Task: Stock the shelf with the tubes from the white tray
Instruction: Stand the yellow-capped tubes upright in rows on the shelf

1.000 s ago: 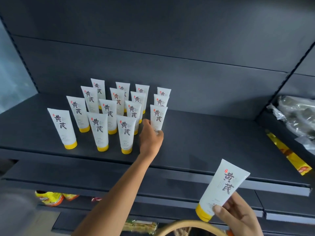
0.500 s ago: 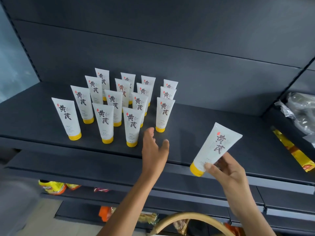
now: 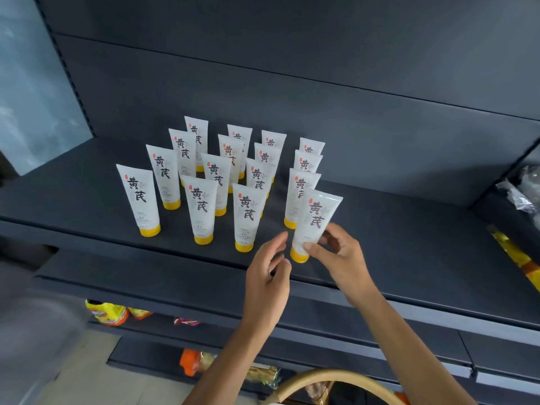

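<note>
From the head camera we see the right hand (image 3: 339, 255) pinching a white plastic tube with a yellow cap (image 3: 314, 223), thumb and fingers clamped on its lower body, cap down on the dark grey metal shelf (image 3: 409, 238). The left hand (image 3: 267, 276) hovers just beside it, fingers loosely apart, holding nothing. Rows of matching white tubes (image 3: 201, 209) stand upright behind. A curved wicker handle (image 3: 321, 381) shows below.
</note>
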A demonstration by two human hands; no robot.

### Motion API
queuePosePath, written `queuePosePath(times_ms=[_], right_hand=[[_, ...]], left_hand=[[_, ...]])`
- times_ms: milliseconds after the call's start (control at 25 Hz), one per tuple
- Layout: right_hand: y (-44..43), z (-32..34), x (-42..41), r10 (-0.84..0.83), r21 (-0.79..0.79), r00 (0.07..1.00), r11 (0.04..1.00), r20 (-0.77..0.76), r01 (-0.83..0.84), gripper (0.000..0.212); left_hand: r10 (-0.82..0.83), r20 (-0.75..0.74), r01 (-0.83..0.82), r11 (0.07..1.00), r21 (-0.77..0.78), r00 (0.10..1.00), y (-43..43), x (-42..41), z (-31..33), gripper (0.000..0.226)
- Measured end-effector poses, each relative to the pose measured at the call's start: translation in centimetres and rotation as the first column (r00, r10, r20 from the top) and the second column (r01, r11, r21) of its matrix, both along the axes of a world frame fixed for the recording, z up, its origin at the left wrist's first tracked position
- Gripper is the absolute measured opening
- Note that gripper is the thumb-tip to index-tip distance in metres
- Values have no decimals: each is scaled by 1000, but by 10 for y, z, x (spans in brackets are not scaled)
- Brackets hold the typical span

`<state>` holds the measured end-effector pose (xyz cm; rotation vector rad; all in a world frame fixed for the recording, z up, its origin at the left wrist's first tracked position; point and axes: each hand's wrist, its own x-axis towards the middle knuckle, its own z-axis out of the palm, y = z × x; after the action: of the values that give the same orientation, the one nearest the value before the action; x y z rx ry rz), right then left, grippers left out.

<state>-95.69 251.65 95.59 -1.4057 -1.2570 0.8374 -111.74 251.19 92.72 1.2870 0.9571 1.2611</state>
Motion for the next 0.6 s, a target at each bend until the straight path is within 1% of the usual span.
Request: queuePosePath(times_ms=[120, 240, 320, 600], right_hand=[[15, -11, -14, 16, 0, 1000, 1000, 22, -16, 38], [20, -18, -25, 32, 4, 997, 999, 64, -32, 36], [20, -20, -30, 42, 8, 995, 999, 91, -42, 34], [17, -22, -26, -11, -20, 988, 1000, 152, 15, 36]], left_hand=[[8, 10, -8, 1000, 8, 1000, 0, -1, 0, 48], [60, 3, -60, 998, -30, 998, 4, -4, -4, 48], [65, -10, -66, 997, -34, 998, 4, -6, -6, 49], [37, -23, -38, 997, -62, 999, 1, -2, -2, 47]])
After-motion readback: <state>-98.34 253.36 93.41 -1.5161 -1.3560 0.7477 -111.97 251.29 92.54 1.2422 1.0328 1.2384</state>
